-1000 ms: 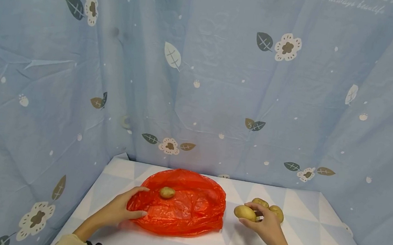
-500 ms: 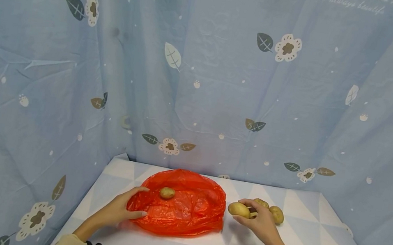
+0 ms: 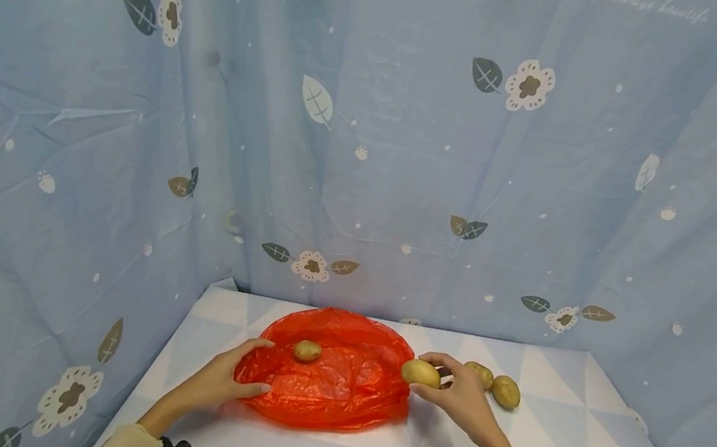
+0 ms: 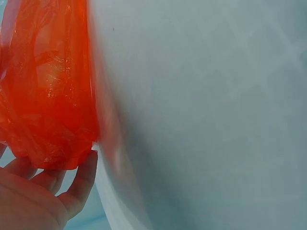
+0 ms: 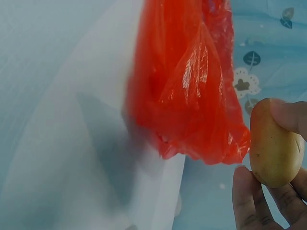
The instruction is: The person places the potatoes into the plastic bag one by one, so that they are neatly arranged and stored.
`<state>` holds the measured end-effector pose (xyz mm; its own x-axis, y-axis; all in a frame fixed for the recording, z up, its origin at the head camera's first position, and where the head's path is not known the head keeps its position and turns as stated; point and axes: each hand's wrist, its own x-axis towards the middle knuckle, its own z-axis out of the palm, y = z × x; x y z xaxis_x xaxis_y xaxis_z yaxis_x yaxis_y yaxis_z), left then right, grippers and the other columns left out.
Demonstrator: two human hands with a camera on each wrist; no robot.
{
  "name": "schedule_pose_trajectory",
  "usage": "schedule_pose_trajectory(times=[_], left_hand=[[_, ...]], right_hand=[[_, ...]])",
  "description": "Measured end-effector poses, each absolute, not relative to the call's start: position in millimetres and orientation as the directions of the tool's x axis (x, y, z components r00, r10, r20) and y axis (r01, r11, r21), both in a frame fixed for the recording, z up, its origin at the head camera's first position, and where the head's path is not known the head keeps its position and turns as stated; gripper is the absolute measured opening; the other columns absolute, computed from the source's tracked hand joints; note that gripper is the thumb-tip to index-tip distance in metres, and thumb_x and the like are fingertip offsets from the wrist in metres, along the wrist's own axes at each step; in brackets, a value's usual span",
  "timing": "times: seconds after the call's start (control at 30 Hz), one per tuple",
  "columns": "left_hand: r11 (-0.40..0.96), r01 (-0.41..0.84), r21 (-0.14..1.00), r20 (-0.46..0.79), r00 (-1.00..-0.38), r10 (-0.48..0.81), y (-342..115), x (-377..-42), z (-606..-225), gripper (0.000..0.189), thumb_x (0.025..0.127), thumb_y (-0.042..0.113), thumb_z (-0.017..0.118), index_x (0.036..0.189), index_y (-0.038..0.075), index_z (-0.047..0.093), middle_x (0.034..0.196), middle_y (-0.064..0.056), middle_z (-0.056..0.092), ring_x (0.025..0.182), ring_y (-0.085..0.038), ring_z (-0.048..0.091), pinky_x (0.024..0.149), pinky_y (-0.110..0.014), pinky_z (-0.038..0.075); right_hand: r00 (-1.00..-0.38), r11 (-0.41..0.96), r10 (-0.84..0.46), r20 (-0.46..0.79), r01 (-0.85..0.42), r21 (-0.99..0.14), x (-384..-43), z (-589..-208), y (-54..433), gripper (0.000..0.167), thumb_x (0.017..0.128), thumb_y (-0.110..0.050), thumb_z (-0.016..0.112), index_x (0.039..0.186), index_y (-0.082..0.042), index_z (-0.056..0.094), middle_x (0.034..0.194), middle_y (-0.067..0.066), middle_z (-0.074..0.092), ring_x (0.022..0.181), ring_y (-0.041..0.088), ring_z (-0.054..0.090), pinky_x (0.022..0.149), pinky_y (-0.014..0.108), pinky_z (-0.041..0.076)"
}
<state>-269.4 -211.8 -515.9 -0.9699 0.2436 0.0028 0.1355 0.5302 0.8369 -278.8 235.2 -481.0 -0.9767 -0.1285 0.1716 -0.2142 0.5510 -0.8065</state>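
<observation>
Head view: your right hand (image 3: 463, 396), angled inward, pinches a potato (image 3: 420, 373); red bag (image 3: 333, 386) just left of that grip. Your left hand (image 3: 225, 378), thumb and fingers apart, touches its left end.

From above, the mouth of the red bag (image 3: 336, 394) gives room right of the inner potato (image 3: 307, 351); the left grip (image 3: 222, 379) bars one side, the right grip (image 3: 464, 400) and held potato (image 3: 421, 373) the other, the curtain (image 3: 391, 182) the back
</observation>
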Motion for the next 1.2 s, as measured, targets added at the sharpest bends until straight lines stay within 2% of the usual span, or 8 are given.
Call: schedule_pose_trajectory(times=[0.27, 0.5, 0.87, 1.2], left_hand=[[0.525, 0.152, 0.838, 0.013, -0.966, 0.258, -211, -270, -515, 0.074, 0.084, 0.032, 0.087, 0.147, 0.021, 0.05, 0.149, -0.012, 0.05, 0.133, -0.037, 0.051, 0.104, -0.058, 0.049], [0.526, 0.165, 0.834, 0.024, -0.964, 0.264, -212, -269, -516, 0.074, 0.084, 0.033, 0.087, 0.147, 0.022, 0.05, 0.15, -0.013, 0.05, 0.135, -0.039, 0.049, 0.105, -0.061, 0.047], [0.523, 0.155, 0.838, 0.01, -0.963, 0.269, -211, -270, -516, 0.076, 0.084, 0.035, 0.087, 0.148, 0.022, 0.049, 0.151, -0.012, 0.049, 0.135, -0.038, 0.048, 0.105, -0.06, 0.047], [0.528, 0.169, 0.832, 0.021, -0.961, 0.274, -212, -271, -517, 0.076, 0.084, 0.036, 0.086, 0.149, 0.022, 0.049, 0.151, -0.011, 0.049, 0.138, -0.038, 0.046, 0.108, -0.062, 0.043]], right_hand=[[-0.971, 0.544, -0.159, 0.177, -0.236, -0.805, -285, -479, 217, 0.048, 0.075, -0.033, 0.093, 0.118, -0.024, 0.072, 0.104, -0.005, 0.071, 0.092, 0.022, 0.063, 0.073, 0.03, 0.057], [-0.96, 0.548, -0.183, 0.213, -0.279, -0.788, -291, -480, 203, 0.049, 0.075, -0.033, 0.093, 0.118, -0.025, 0.072, 0.101, -0.006, 0.071, 0.088, 0.019, 0.064, 0.069, 0.03, 0.056], [-0.942, 0.5, -0.258, 0.215, -0.32, -0.805, -302, -478, 177, 0.048, 0.077, -0.035, 0.092, 0.119, -0.025, 0.071, 0.106, -0.004, 0.069, 0.09, 0.02, 0.062, 0.074, 0.034, 0.056], [-0.932, 0.484, -0.293, 0.216, -0.339, -0.807, -308, -479, 158, 0.046, 0.077, -0.035, 0.092, 0.117, -0.023, 0.071, 0.102, -0.003, 0.069, 0.087, 0.019, 0.064, 0.072, 0.033, 0.057]])
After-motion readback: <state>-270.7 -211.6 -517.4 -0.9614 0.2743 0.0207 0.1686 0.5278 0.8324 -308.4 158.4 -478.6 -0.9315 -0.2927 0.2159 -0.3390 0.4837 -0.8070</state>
